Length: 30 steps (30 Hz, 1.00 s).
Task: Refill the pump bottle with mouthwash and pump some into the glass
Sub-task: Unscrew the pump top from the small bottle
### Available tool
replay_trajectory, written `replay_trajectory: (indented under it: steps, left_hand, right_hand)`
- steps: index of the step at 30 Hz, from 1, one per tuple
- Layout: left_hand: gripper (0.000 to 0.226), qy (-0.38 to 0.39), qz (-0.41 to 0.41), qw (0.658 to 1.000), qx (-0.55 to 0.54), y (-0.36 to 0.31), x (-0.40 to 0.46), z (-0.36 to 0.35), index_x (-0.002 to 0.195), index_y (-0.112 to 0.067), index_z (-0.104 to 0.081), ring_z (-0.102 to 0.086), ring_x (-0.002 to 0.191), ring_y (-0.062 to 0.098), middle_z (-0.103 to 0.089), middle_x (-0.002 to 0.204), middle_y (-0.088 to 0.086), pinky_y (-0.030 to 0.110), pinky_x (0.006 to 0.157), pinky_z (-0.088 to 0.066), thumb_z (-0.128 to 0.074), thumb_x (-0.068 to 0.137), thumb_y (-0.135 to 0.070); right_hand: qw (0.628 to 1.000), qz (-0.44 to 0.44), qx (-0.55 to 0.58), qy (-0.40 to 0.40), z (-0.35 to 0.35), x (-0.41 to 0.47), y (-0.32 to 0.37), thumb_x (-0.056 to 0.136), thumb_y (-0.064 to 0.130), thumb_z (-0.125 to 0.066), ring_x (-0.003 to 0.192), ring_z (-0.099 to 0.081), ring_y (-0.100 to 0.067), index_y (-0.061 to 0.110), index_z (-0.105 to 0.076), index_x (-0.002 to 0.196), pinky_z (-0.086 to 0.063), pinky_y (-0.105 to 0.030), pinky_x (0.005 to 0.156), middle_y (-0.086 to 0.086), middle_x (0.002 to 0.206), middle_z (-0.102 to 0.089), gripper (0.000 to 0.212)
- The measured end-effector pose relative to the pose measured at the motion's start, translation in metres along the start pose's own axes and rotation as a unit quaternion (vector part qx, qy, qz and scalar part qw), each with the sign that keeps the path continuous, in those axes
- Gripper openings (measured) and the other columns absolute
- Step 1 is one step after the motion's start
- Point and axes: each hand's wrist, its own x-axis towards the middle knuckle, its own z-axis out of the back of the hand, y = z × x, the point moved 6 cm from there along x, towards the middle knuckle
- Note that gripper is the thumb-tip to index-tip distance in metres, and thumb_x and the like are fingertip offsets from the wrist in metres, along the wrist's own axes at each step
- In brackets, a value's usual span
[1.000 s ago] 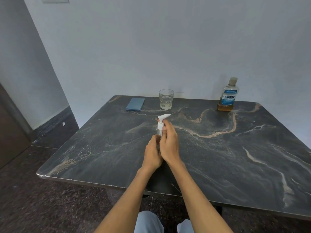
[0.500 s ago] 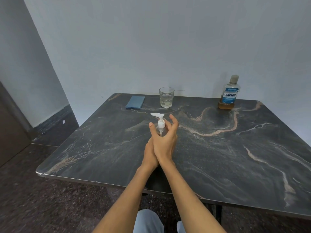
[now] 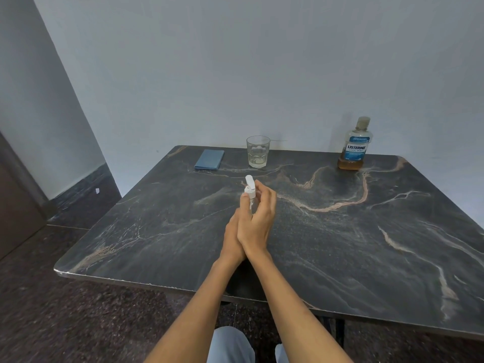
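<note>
Only the head view here, looking down over a dark marbled counter (image 3: 340, 258). The small pump bottle (image 3: 250, 197) stands mid-counter, just in front of the person. The right hand (image 3: 258, 218) has thumb and fingers curled round the white pump collar, pinching it near the top, with the nozzle pointing away toward the far side. The left hand (image 3: 231, 237) sits low behind the right one, apparently wrapped round the bottle's body, though the right hand covers most of it so I can't tell exactly how the fingers lie. My guess is that one hand steadies the base while the other twists the pump head off, which makes sense since the bottle has to be opened before any refilling.

Containers: the pump bottle's clear body is mostly hidden, so I can't tell if anything's in it. The glass (image 3: 258, 151) stands at the far edge and looks empty or nearly so. The mouthwash bottle (image 3: 355, 145), well off at the far right corner, is capped, with only a low layer of amber liquid at the bottom. A blue folded cloth (image 3: 209, 159) lies beside the glass.
</note>
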Motion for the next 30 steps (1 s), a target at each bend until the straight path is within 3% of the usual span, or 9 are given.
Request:
replay_trajectory:
  steps: [3,6,9,12,17,21,24,27,30]
  left_hand:
    - [0.044,-0.006,-0.002,1.0,-0.015,-0.001,-0.002,0.001,0.099,-0.041,-0.054,-0.06,0.086,-0.012,-0.063,0.091,-0.019,0.01,0.073,-0.046,-0.044,0.064,-0.065]
    - [0.05,-0.012,0.004,1.0,-0.02,0.002,-0.002,0.001,0.1,-0.034,-0.056,-0.061,0.086,-0.001,-0.062,0.092,-0.015,0.018,0.079,-0.046,-0.043,0.063,-0.065]
    - [0.042,-0.008,0.002,1.0,-0.014,0.002,-0.002,0.001,0.092,-0.036,-0.054,-0.059,0.086,0.006,-0.061,0.093,-0.01,0.024,0.079,-0.048,-0.043,0.063,-0.064]
    - [0.039,-0.007,-0.001,1.0,-0.018,0.002,-0.003,0.001,0.089,-0.035,-0.054,-0.059,0.087,0.009,-0.061,0.093,-0.006,0.024,0.078,-0.048,-0.044,0.064,-0.063]
    - [0.039,-0.01,-0.007,1.0,-0.019,0.0,-0.003,0.0,0.09,-0.038,-0.053,-0.058,0.089,0.008,-0.06,0.095,-0.009,0.024,0.081,-0.047,-0.044,0.064,-0.065]
    - [0.037,-0.009,-0.003,1.0,0.004,0.001,-0.002,0.0,0.091,-0.041,-0.051,-0.058,0.092,0.009,-0.06,0.099,-0.008,0.022,0.079,-0.047,-0.045,0.065,-0.067]
    - [0.023,0.002,-0.009,0.999,0.044,0.002,-0.003,0.0,0.094,-0.032,-0.052,-0.06,0.093,0.021,-0.062,0.103,0.005,0.031,0.079,-0.051,-0.058,0.076,-0.045]
    - [0.027,0.004,-0.035,0.995,0.094,0.005,-0.001,0.002,0.1,-0.017,-0.051,-0.059,0.086,0.023,-0.061,0.096,0.004,0.025,0.069,-0.048,-0.064,0.081,-0.004]
    - [0.033,0.005,-0.027,0.994,0.102,0.005,0.001,0.002,0.103,-0.015,-0.05,-0.058,0.092,0.023,-0.06,0.1,0.004,0.028,0.076,-0.048,-0.061,0.08,0.005]
  right_hand:
    - [1.0,-0.02,0.006,-0.004,0.0,0.001,-0.002,0.085,0.022,-0.065,0.101,-0.051,0.001,0.012,-0.049,0.121,-0.038,-0.004,0.081,-0.002,0.111,-0.05,0.041]
    - [0.999,-0.034,0.013,-0.014,0.001,0.001,-0.003,0.084,0.019,-0.067,0.096,-0.055,-0.011,0.018,-0.047,0.108,-0.043,-0.013,0.08,0.001,0.102,-0.053,0.031]
    - [0.999,-0.027,0.005,-0.019,0.002,0.002,-0.004,0.086,0.017,-0.064,0.091,-0.056,-0.007,0.015,-0.05,0.098,-0.042,-0.011,0.077,0.002,0.1,-0.057,0.019]
    - [1.0,-0.018,-0.014,-0.002,0.001,0.001,-0.004,0.092,0.019,-0.056,0.09,-0.052,0.006,0.013,-0.054,0.103,-0.038,-0.006,0.076,0.004,0.102,-0.059,0.013]
    - [0.999,-0.004,-0.038,0.031,-0.002,-0.001,-0.002,0.101,0.022,-0.037,0.094,-0.05,0.012,0.013,-0.054,0.12,-0.038,-0.004,0.08,0.012,0.107,-0.054,0.027]
    - [0.998,-0.023,-0.022,0.057,-0.003,0.003,0.0,0.102,0.021,-0.033,0.098,-0.053,0.002,0.013,-0.052,0.125,-0.043,-0.014,0.085,0.004,0.113,-0.059,0.031]
    - [0.996,-0.058,0.025,0.062,-0.002,0.017,0.004,0.101,0.026,-0.035,0.094,-0.06,-0.007,0.014,-0.053,0.124,-0.046,-0.012,0.075,0.003,0.106,-0.064,0.032]
    - [0.992,-0.082,0.075,0.063,-0.001,0.03,0.01,0.101,0.027,-0.037,0.085,-0.065,-0.01,0.013,-0.055,0.123,-0.047,-0.01,0.065,0.009,0.099,-0.062,0.031]
    - [0.989,-0.086,0.101,0.063,-0.001,0.041,0.017,0.101,0.025,-0.037,0.072,-0.064,-0.011,0.007,-0.055,0.122,-0.044,-0.011,0.053,-0.003,0.106,-0.065,0.033]
